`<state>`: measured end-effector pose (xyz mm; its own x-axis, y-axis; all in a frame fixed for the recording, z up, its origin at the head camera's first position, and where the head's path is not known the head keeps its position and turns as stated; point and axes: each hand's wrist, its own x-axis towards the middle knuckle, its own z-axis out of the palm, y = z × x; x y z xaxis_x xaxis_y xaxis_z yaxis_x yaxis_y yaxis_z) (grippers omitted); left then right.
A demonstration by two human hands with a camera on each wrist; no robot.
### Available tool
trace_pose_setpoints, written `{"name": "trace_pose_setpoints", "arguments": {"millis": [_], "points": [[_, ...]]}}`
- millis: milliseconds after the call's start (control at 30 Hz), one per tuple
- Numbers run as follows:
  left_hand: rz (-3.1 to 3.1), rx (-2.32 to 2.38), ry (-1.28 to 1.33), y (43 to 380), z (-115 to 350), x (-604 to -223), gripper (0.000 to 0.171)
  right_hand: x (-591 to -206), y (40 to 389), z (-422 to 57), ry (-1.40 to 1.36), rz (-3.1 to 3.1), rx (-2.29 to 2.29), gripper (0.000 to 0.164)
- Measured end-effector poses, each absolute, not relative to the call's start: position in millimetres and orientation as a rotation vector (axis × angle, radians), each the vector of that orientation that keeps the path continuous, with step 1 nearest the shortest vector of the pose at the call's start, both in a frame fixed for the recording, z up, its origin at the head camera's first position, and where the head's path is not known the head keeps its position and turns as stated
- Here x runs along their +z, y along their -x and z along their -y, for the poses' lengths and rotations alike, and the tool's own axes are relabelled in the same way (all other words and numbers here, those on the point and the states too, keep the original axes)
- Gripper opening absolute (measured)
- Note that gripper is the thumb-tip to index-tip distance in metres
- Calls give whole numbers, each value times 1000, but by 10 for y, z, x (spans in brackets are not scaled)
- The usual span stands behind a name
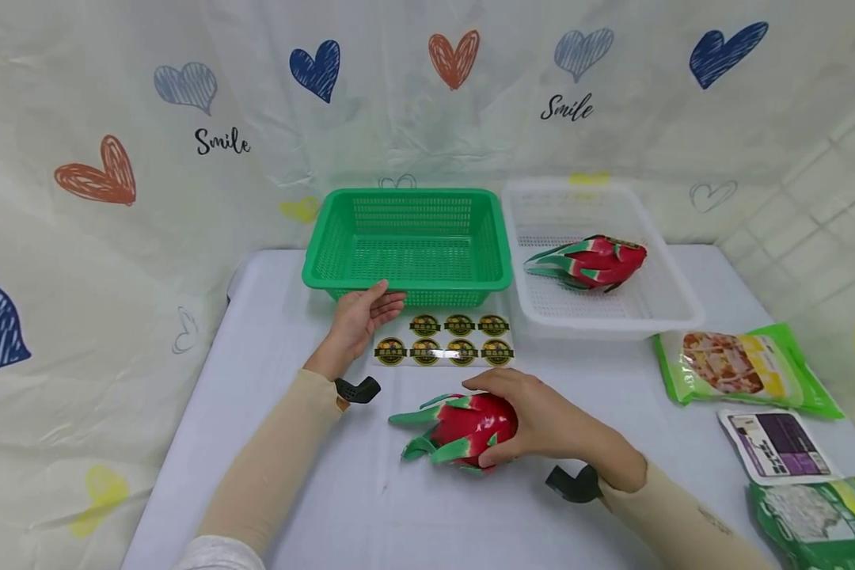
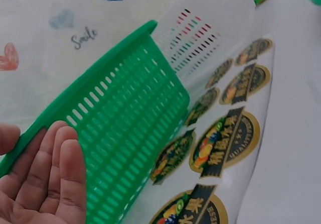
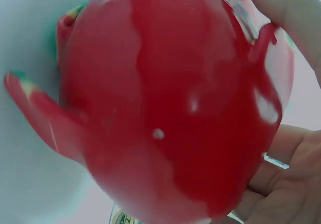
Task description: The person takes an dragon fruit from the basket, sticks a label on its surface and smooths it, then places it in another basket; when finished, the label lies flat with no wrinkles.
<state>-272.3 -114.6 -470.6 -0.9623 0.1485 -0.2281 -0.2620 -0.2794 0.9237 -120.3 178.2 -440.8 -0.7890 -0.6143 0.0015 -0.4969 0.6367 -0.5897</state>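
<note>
My left hand (image 1: 354, 323) holds the near rim of a green plastic basket (image 1: 463, 286), thumb over the edge and fingers beneath it, as the left wrist view shows. Nothing lies in that basket. Around a red dragon fruit (image 1: 473, 427) with green leaf tips, my right hand (image 1: 545, 416) has its thumb on the near side and fingers on the far side. The fruit lies sideways over the table, leaf tips to the left; its smooth red end (image 3: 165, 108) fills the right wrist view. Between basket and fruit is a sheet of round black-and-gold stickers (image 1: 445, 340).
Right of the green basket stands a white basket (image 1: 606, 326) with another dragon fruit (image 1: 602, 263) inside. Along the table's right side lie a green food bag (image 1: 748, 368), a purple-and-white packet (image 1: 780, 447) and a second green bag (image 1: 819, 514). A heart-printed curtain (image 1: 370, 127) hangs behind.
</note>
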Motion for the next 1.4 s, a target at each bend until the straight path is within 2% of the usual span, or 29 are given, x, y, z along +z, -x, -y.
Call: {"name": "trace_pose_setpoints", "arguments": {"millis": [267,433,567,667,733,1000,1200,1400], "points": [[-1886,2269,96,2719,1132,-4758,46,-4432,1154,-1778,939,-2666,-857,87],[-2512,1742,-230,2704,1127,-4866,33,-4436,1150,-1814,912,-2656,-942,85],[-2898,1089,-440,2690,1075,-4885,35,-4416,1202,-1891,863,-2658,-1081,59],[-2955,844,-494,2688,1039,-4896,41,-4417,1269,-1957,804,-2674,-1174,40],[-2960,787,-509,2687,1028,-4904,43,-4408,1323,-1990,762,-2694,-1207,36],[-2793,997,-467,2704,1078,-4889,38,-4324,1668,-1973,707,-2775,-1128,34],[-2539,1224,-362,2656,1152,-4830,37,-4240,1985,-1847,862,-2791,-963,26],[-2379,1349,-342,2582,1144,-4710,30,-4099,2243,-1668,958,-2773,-845,26]]}}
